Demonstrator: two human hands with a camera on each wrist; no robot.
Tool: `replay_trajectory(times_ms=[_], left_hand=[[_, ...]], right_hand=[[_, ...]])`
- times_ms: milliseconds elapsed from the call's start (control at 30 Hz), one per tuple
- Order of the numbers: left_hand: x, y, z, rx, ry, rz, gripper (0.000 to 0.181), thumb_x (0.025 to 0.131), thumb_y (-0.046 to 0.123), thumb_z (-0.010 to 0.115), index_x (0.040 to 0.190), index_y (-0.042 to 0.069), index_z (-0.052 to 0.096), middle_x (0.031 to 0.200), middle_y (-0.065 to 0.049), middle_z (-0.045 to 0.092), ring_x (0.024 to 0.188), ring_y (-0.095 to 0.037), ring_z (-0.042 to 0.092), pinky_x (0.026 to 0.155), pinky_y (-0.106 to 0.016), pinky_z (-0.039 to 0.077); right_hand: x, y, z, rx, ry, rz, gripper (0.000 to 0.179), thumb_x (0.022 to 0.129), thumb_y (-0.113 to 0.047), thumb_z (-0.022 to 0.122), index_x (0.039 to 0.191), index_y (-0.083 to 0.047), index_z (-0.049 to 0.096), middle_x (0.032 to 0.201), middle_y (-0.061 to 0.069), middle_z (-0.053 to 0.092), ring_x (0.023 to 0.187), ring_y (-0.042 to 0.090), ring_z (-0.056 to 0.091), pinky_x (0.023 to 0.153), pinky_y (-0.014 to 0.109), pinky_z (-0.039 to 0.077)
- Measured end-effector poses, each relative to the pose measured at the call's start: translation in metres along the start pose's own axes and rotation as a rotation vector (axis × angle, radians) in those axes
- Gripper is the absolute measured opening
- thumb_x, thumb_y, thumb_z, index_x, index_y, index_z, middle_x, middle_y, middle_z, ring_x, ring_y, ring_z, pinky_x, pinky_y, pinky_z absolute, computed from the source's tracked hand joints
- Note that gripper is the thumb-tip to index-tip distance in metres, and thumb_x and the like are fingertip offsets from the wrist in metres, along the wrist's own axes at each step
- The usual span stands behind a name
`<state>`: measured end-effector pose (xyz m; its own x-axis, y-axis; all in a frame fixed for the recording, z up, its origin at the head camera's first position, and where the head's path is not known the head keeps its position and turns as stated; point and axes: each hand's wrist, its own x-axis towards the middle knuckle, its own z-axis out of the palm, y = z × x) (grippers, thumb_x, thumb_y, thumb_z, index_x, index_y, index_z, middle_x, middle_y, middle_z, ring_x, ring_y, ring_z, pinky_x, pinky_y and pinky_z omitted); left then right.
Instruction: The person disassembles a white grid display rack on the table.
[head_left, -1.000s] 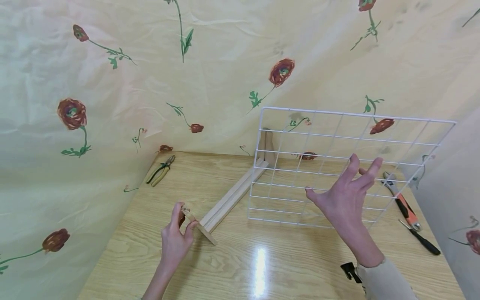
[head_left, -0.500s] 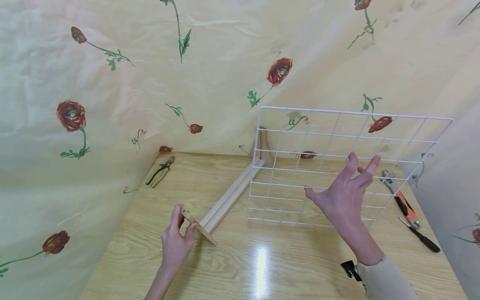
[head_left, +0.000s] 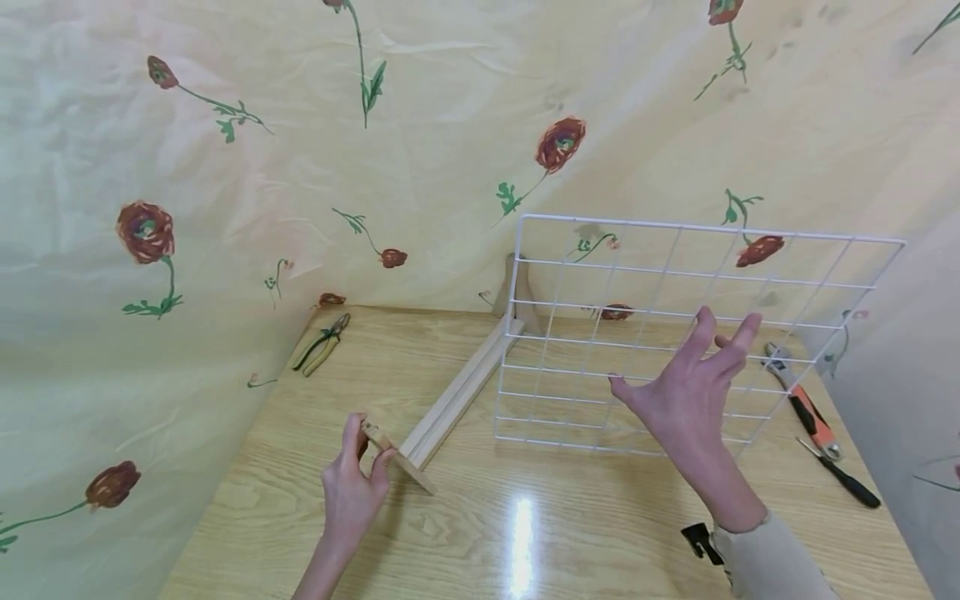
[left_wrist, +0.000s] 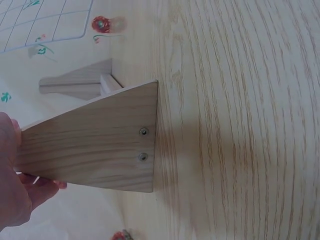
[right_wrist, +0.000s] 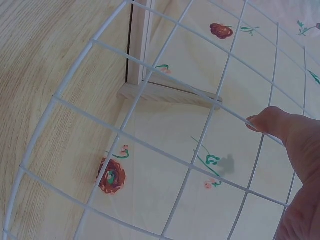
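Since the earlier frame, the far end of the wooden stand (head_left: 467, 390) has been swung slightly left, while its near end has been kept in place. One stand is seen, with two end plates, two screws (left_wrist: 144, 131) being visible in the near plate (left_wrist: 95, 140); one white wire grid, one pair of pliers (head_left: 322, 344), one wrench (head_left: 806, 408) and one screwdriver (head_left: 840, 475) are counted. All are set about a pale wood-grained worktop (head_left: 465, 533), the pliers far left, the other two tools at right, and it is backed by flowered cloth (head_left: 262, 150). The near plate is pinched at its upper end between the thumb and fingers of the left hand (head_left: 354, 490). The tilted grid (right_wrist: 191, 166), right of the stand, is gripped by the wires in the right hand (head_left: 690, 408), its fingers widely spread, the thumb bent over one wire.
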<state>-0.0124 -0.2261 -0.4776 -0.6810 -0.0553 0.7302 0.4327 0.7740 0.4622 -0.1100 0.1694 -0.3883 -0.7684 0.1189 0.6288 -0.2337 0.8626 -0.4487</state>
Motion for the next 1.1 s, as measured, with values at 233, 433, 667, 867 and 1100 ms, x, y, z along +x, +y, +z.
replay_trajectory(times_ms=[233, 433, 667, 867, 1100], left_hand=[[-0.0030, 0.0020, -0.0005, 0.022, -0.003, -0.019, 0.060, 0.098, 0.045, 0.057, 0.127, -0.007, 0.050, 0.091, -0.025, 0.071, 0.077, -0.043, 0.071, 0.060, -0.046, 0.062], [-0.0034, 0.0034, -0.0012, 0.042, -0.003, -0.026, 0.062, 0.099, 0.047, 0.056, 0.127, -0.008, 0.050, 0.090, -0.026, 0.070, 0.073, -0.042, 0.071, 0.062, -0.044, 0.062], [-0.0023, 0.0060, -0.0005, 0.053, 0.044, 0.010, 0.060, 0.099, 0.046, 0.056, 0.125, -0.008, 0.051, 0.085, -0.024, 0.070, 0.067, -0.042, 0.070, 0.058, -0.041, 0.062], [-0.0035, 0.0072, -0.0001, 0.059, 0.074, 0.024, 0.062, 0.099, 0.047, 0.055, 0.124, -0.009, 0.052, 0.086, -0.025, 0.070, 0.064, -0.041, 0.070, 0.056, -0.040, 0.062], [-0.0061, 0.0081, -0.0007, 0.050, 0.077, 0.017, 0.060, 0.098, 0.044, 0.059, 0.126, -0.009, 0.051, 0.084, -0.023, 0.070, 0.061, -0.039, 0.069, 0.056, -0.042, 0.062]], right_hand=[[-0.0001, 0.0004, -0.0007, -0.006, -0.011, -0.001, 0.131, 0.054, -0.025, 0.098, 0.148, 0.001, 0.010, 0.154, 0.035, -0.014, 0.115, 0.056, 0.030, 0.062, 0.061, 0.048], [0.0002, 0.0012, 0.0000, -0.004, 0.006, -0.021, 0.132, 0.052, -0.023, 0.099, 0.147, -0.001, 0.010, 0.153, 0.036, -0.012, 0.114, 0.056, 0.030, 0.062, 0.062, 0.047], [0.0000, -0.0016, -0.0003, 0.005, -0.003, -0.001, 0.132, 0.053, -0.021, 0.099, 0.148, -0.002, 0.009, 0.154, 0.035, -0.014, 0.115, 0.056, 0.031, 0.060, 0.061, 0.047], [-0.0002, -0.0019, -0.0004, 0.003, -0.008, -0.004, 0.133, 0.052, -0.020, 0.100, 0.148, -0.002, 0.009, 0.153, 0.036, -0.014, 0.114, 0.056, 0.031, 0.061, 0.061, 0.047], [0.0002, -0.0037, 0.0002, 0.026, -0.033, 0.039, 0.132, 0.050, -0.016, 0.100, 0.147, -0.001, 0.012, 0.155, 0.031, -0.017, 0.113, 0.058, 0.030, 0.063, 0.063, 0.046]])
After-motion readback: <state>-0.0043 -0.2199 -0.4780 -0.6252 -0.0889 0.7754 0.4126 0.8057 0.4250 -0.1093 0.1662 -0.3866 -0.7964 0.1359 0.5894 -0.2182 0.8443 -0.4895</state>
